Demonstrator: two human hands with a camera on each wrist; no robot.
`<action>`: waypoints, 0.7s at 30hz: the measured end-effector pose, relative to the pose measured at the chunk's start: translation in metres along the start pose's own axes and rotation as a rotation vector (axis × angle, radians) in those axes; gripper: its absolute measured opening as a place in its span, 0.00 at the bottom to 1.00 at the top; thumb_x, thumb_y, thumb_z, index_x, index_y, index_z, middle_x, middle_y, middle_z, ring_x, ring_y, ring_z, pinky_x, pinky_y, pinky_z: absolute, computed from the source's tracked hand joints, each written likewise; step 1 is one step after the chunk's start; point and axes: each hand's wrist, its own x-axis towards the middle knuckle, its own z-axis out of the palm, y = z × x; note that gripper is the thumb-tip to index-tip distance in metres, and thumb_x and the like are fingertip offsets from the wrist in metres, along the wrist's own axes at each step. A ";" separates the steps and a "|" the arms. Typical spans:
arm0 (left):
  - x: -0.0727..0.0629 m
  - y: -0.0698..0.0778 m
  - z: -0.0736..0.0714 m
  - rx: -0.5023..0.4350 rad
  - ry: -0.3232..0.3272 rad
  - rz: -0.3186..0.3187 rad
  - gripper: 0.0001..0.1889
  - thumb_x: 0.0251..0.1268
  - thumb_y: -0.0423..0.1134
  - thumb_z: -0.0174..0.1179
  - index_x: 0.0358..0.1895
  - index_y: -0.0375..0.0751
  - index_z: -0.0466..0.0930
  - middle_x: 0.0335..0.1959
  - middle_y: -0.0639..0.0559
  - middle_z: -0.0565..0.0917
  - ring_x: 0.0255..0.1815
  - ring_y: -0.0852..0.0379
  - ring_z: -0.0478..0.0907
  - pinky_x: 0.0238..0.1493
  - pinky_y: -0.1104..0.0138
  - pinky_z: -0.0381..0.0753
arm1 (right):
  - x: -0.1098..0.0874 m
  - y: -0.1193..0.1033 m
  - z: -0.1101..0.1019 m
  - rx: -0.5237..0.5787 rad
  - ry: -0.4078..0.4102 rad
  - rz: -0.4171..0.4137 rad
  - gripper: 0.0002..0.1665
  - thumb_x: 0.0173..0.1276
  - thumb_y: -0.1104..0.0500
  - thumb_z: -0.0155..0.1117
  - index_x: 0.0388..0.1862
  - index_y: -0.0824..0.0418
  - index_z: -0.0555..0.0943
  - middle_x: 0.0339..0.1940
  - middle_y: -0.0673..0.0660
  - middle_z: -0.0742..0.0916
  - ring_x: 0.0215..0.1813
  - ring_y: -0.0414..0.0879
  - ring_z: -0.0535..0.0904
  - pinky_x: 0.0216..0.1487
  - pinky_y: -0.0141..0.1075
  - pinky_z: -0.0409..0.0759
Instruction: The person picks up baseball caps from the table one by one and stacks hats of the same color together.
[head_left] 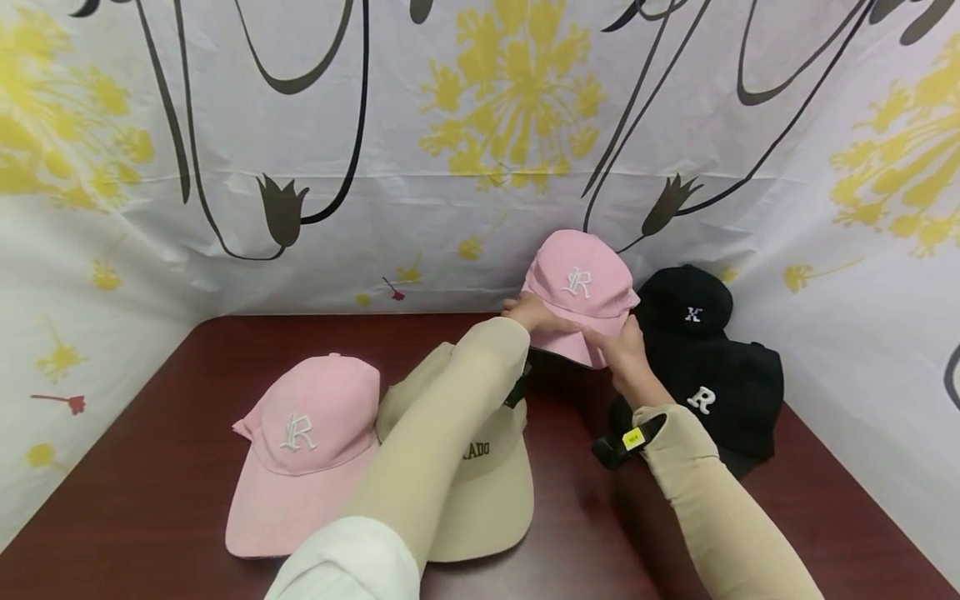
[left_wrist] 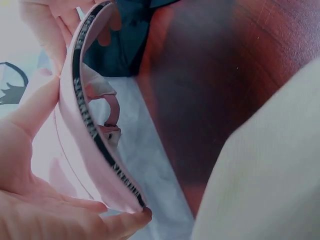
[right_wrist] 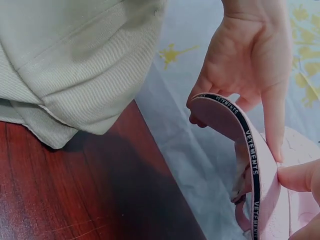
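Observation:
Both hands hold a pink baseball cap with a white letter R at the table's back edge. My left hand grips one side of its brim, thumb on top and fingertips curling under the edge. On the other side, my right hand pinches the brim, its thumb meeting the left thumb near the middle. Black trim with white lettering runs along the brim edge, and the back strap shows beneath. A beige cap lies under my left forearm, partly covered by it.
A second pink cap lies to the left of the beige one on the dark red table. Right of my right hand are a black cap with a K and a black cap with an R. A patterned white sheet hangs behind.

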 end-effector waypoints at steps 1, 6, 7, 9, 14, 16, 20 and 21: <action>0.000 -0.001 -0.002 0.009 0.001 0.010 0.55 0.42 0.64 0.65 0.69 0.36 0.50 0.61 0.37 0.62 0.59 0.46 0.61 0.56 0.60 0.65 | -0.001 -0.002 0.000 -0.002 -0.006 -0.007 0.49 0.64 0.63 0.57 0.72 0.70 0.36 0.72 0.66 0.49 0.71 0.53 0.45 0.67 0.42 0.49; -0.001 -0.007 -0.015 -0.029 -0.028 0.067 0.54 0.45 0.61 0.66 0.70 0.32 0.50 0.67 0.39 0.57 0.63 0.44 0.56 0.60 0.61 0.62 | -0.007 -0.009 0.000 -0.005 -0.020 -0.034 0.49 0.65 0.62 0.57 0.71 0.70 0.36 0.72 0.66 0.48 0.71 0.54 0.46 0.67 0.43 0.49; -0.001 -0.009 -0.018 -0.035 -0.039 0.082 0.54 0.46 0.61 0.66 0.70 0.32 0.49 0.68 0.39 0.55 0.64 0.43 0.54 0.60 0.61 0.61 | -0.008 -0.010 0.001 -0.005 -0.018 -0.045 0.48 0.65 0.63 0.57 0.71 0.71 0.37 0.72 0.67 0.51 0.70 0.54 0.48 0.67 0.43 0.50; -0.003 -0.012 -0.023 -0.037 -0.058 0.113 0.55 0.46 0.60 0.65 0.70 0.32 0.47 0.69 0.39 0.53 0.67 0.41 0.51 0.62 0.60 0.59 | -0.010 -0.012 0.001 -0.005 -0.012 -0.070 0.47 0.64 0.64 0.58 0.71 0.71 0.41 0.70 0.67 0.55 0.68 0.54 0.52 0.66 0.43 0.53; -0.009 -0.018 -0.036 -0.045 -0.077 0.160 0.57 0.47 0.62 0.64 0.71 0.33 0.42 0.71 0.38 0.47 0.70 0.39 0.42 0.64 0.55 0.54 | -0.014 -0.020 0.002 -0.026 0.005 -0.153 0.42 0.63 0.65 0.59 0.69 0.71 0.49 0.66 0.68 0.63 0.63 0.55 0.59 0.64 0.44 0.57; -0.011 -0.020 -0.040 -0.061 -0.073 0.168 0.58 0.47 0.62 0.64 0.71 0.32 0.41 0.71 0.37 0.46 0.70 0.39 0.41 0.65 0.55 0.53 | -0.015 -0.024 0.002 -0.035 0.007 -0.179 0.41 0.62 0.65 0.60 0.68 0.72 0.51 0.64 0.69 0.63 0.62 0.56 0.59 0.63 0.45 0.57; -0.015 -0.022 -0.045 -0.090 -0.060 0.174 0.59 0.46 0.62 0.64 0.71 0.31 0.40 0.71 0.35 0.45 0.70 0.39 0.44 0.64 0.56 0.54 | -0.018 -0.032 0.001 -0.056 0.002 -0.197 0.43 0.63 0.63 0.60 0.70 0.72 0.48 0.66 0.69 0.61 0.65 0.56 0.57 0.65 0.45 0.55; -0.016 -0.022 -0.046 -0.099 -0.054 0.176 0.59 0.45 0.62 0.65 0.71 0.32 0.40 0.71 0.35 0.46 0.69 0.39 0.45 0.64 0.56 0.55 | -0.019 -0.033 0.001 -0.062 -0.003 -0.196 0.44 0.63 0.63 0.60 0.70 0.72 0.46 0.67 0.69 0.60 0.66 0.56 0.56 0.65 0.45 0.55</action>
